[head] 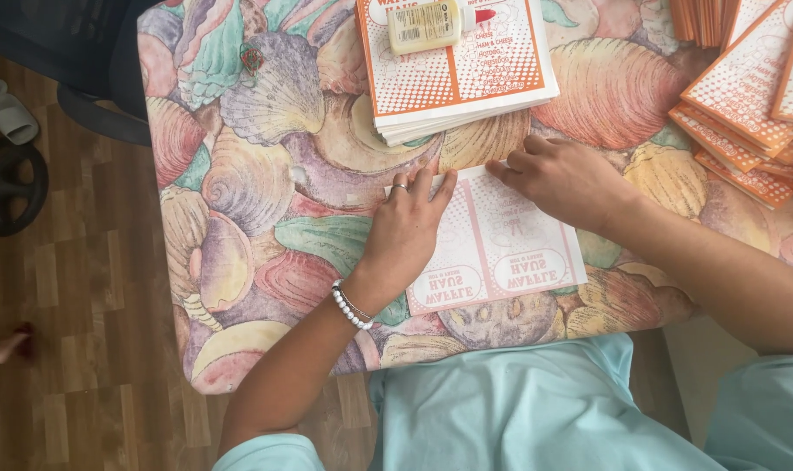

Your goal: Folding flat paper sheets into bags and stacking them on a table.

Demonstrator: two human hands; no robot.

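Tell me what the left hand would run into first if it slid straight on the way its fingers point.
The left hand lies flat on the printed sheet, fingers pointing up-table. Sliding on, it would probably meet the stack of orange-and-white sheets first; the glue bottle lies on that stack.

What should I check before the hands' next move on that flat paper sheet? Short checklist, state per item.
1. Left hand flat on the paper sheet, palm down: ok.
2. Right hand pressing the sheet's far edge with its fingers: ok.
3. Sheet lies fully on the table, none of it hanging over the near edge: ok.
4. Far edge folded and creased: cannot tell, the hands cover it.
5. Glue bottle lies on the paper stack, out of both hands: ok.
6. Glue bottle cap shut: cannot tell.
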